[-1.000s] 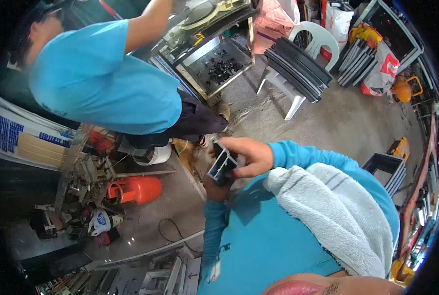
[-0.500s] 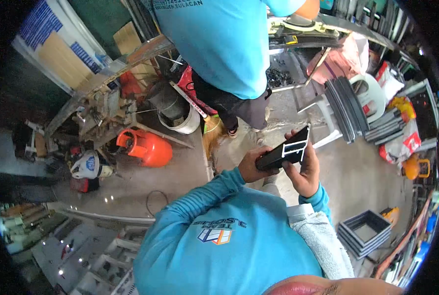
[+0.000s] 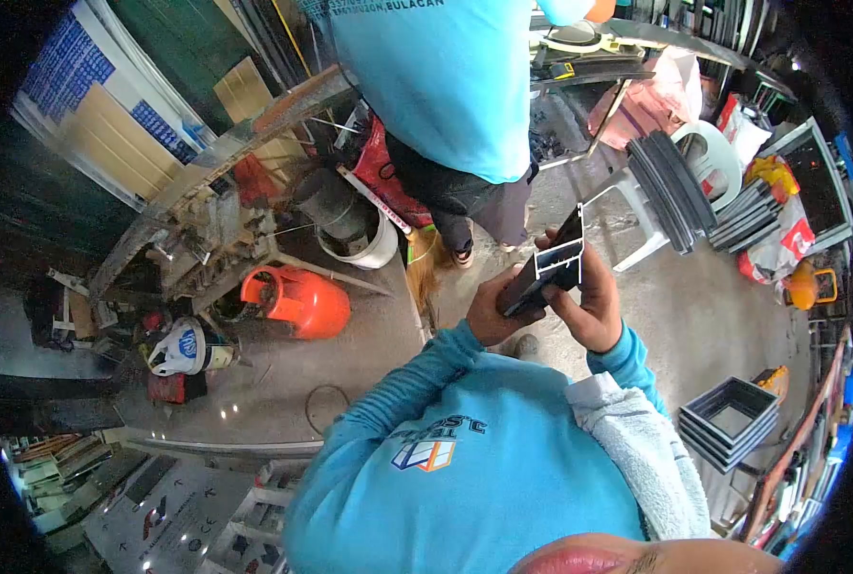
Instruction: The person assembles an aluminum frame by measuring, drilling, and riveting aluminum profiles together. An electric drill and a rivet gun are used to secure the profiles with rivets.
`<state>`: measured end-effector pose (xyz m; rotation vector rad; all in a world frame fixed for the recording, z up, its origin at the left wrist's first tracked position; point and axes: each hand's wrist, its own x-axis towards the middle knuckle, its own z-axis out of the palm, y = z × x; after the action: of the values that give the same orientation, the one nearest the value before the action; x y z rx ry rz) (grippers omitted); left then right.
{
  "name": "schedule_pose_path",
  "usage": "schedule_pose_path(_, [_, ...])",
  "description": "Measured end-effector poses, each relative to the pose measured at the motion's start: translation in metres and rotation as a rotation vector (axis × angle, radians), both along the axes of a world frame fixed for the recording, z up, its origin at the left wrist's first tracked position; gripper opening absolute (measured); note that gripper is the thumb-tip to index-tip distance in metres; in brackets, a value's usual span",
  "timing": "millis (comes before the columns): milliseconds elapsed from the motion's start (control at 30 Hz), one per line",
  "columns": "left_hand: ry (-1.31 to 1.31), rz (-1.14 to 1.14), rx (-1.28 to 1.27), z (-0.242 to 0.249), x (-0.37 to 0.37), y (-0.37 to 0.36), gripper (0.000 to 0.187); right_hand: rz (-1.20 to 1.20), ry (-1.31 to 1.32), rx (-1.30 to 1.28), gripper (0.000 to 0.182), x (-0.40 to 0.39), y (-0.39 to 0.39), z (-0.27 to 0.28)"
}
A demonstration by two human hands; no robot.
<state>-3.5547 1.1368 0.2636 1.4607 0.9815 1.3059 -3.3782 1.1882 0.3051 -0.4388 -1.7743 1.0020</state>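
Note:
A short black aluminum profile (image 3: 547, 275) with a hollow section and thin fins is held in front of my chest by both hands. Its bright cut end faces up toward me. My left hand (image 3: 492, 312) grips the lower left part of the piece, its fingers partly hidden under it. On the other side, my right hand (image 3: 594, 304) wraps around the profile near the cut end, with the thumb on the near side and fingertips showing behind.
A co-worker in a blue shirt (image 3: 436, 86) stands ahead at a bench. An orange gas tank (image 3: 317, 301), a white bucket (image 3: 374, 249) and a broom (image 3: 426, 263) are on the left. To the right are a white chair (image 3: 637, 225) bearing black profiles (image 3: 673, 191) and stacked frames (image 3: 728, 421).
The profile has tipped slightly more upright in my hands, and its cut end shows at a different angle. My view has shifted a little. The co-worker remains at the bench.

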Motion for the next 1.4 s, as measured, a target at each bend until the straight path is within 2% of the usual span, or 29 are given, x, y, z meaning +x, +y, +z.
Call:
schedule_pose_path(100, [0.035,-0.063,-0.145,-0.002,-0.01,-0.004,0.052,-0.013,-0.005,0.0,0.064,-0.006,-0.001,0.007])
schedule_pose_path(200, [-0.045,-0.083,-0.185,-0.003,-0.014,-0.004,0.056,-0.021,-0.017,-0.016,0.065,-0.01,-0.001,0.023])
schedule_pose_path(400, [-0.099,0.013,0.006,-0.007,-0.012,-0.007,0.062,-0.023,-0.007,-0.029,0.066,-0.017,-0.003,0.029])
schedule_pose_path(533, [-0.236,0.053,-0.002,0.009,-0.007,-0.013,0.055,-0.036,-0.001,-0.046,0.067,-0.021,-0.007,0.032])
schedule_pose_path(600, [-0.077,0.074,0.039,0.003,-0.013,-0.014,0.05,-0.049,-0.001,-0.053,0.068,-0.022,-0.009,0.036])
schedule_pose_path(667, [-0.067,0.082,0.068,0.003,-0.011,-0.014,0.045,-0.068,0.004,-0.064,0.068,-0.024,-0.01,0.04])
schedule_pose_path(733, [-0.097,-0.018,-0.08,-0.008,-0.016,-0.011,0.044,-0.088,0.014,-0.081,0.068,-0.024,-0.011,0.044])
schedule_pose_path(767, [-0.167,-0.019,-0.064,-0.014,-0.011,-0.011,0.045,-0.094,0.023,-0.088,0.069,-0.024,-0.012,0.046])
schedule_pose_path(833, [-0.309,-0.007,-0.042,-0.024,-0.005,-0.014,0.047,-0.114,0.034,-0.101,0.069,-0.023,-0.013,0.048])
schedule_pose_path(867, [-0.273,-0.085,-0.146,-0.029,-0.01,-0.013,0.052,-0.122,0.038,-0.107,0.069,-0.023,-0.014,0.05])
schedule_pose_path(933, [-0.379,-0.09,-0.108,-0.039,-0.006,-0.015,0.059,-0.138,0.045,-0.116,0.07,-0.022,-0.016,0.052])
schedule_pose_path(1000, [-0.374,-0.059,-0.064,-0.059,-0.004,-0.011,0.079,-0.154,0.053,-0.124,0.07,-0.02,-0.017,0.055])
schedule_pose_path(1400, [-0.526,-0.194,-0.213,-0.063,-0.001,-0.002,0.087,-0.183,0.068,-0.167,0.073,-0.011,-0.018,0.062])
